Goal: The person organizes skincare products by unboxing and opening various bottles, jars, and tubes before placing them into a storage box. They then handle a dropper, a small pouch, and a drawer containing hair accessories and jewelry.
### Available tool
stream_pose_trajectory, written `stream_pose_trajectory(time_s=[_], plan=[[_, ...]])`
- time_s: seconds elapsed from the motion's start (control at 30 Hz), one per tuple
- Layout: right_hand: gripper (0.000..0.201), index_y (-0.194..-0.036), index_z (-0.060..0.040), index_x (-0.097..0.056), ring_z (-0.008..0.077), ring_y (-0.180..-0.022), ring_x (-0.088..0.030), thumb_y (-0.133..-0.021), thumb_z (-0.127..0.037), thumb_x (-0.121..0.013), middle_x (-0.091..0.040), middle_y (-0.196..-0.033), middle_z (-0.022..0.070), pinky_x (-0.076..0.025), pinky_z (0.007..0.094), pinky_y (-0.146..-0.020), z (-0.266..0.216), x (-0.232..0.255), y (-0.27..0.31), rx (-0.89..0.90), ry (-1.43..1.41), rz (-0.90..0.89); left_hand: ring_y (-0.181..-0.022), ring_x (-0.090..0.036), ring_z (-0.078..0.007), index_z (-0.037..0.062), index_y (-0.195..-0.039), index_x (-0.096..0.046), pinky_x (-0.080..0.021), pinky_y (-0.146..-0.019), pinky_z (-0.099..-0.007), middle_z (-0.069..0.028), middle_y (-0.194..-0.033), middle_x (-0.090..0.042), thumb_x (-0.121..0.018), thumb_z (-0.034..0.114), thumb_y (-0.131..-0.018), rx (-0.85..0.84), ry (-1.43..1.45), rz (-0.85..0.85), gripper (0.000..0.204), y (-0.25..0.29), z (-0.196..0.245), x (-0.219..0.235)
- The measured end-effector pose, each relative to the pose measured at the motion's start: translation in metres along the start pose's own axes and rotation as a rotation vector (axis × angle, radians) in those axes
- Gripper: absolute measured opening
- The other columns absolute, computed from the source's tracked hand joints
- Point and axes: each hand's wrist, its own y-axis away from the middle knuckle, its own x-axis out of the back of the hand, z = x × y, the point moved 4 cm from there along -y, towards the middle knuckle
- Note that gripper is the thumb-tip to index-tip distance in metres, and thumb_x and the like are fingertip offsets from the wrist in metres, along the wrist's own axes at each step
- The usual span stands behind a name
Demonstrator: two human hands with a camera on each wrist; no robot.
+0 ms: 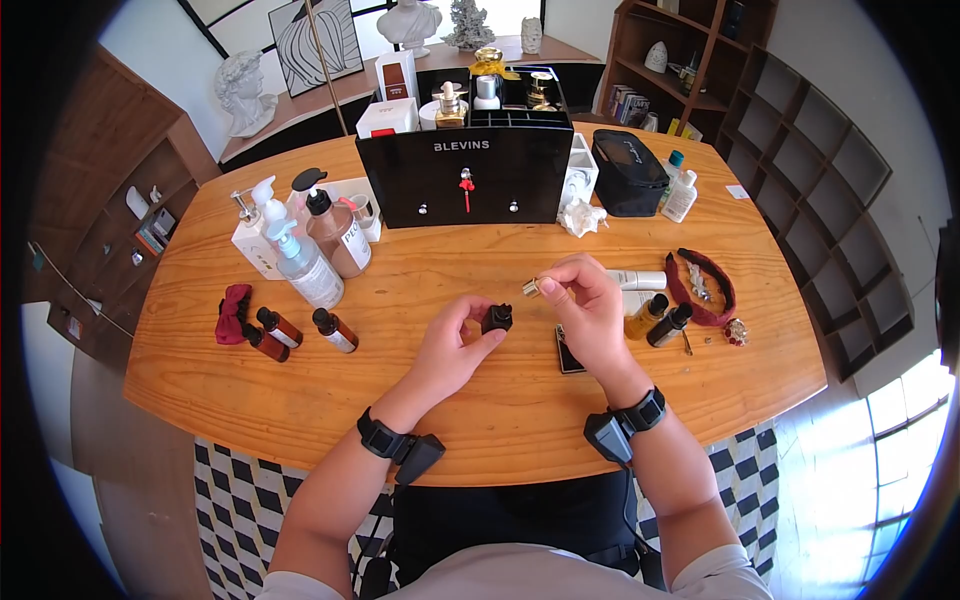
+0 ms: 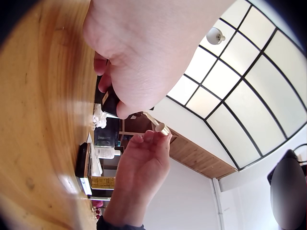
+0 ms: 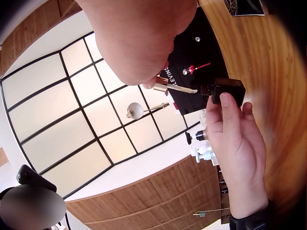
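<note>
left hand: grip pinches small black bottle, held upright just above tabletop, mouth facing the wand
right hand: grip pinches gold cap, its wand clear of bottle
nearby: dark compact by right wrist

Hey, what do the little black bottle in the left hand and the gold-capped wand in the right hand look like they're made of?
The small black bottle, held by the left hand, looks like opaque black glass or hard plastic; its faces are dark and smooth, so either is possible. The wand, pinched by the right hand, has a shiny gold cap, likely metal or metallised plastic, and a pale, thin stem, probably plastic.
</note>
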Motion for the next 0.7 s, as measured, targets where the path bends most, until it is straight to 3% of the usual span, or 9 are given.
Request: stream_pose_trajectory(time_s=[0.7], plan=[[0.005, -0.087, -0.0012, -0.068, 0.0132, -0.076, -0.056, -0.088, -0.002, -0.073, -0.063, -0.084, 0.0041, -0.047, 0.0273, -0.073, -0.0019, 0.0005, -0.0003, 0.005, -0.004, 0.0, -0.101, -0.064, -0.0137, 0.0044, -0.118, -0.062, -0.045, -0.082, -0.0273, -0.0031, -0.107, -0.07, -0.076, 0.012, -0.087, 0.022, -0.012, -0.01, 0.035, 0.0001, 0.0003, 0.0001]])
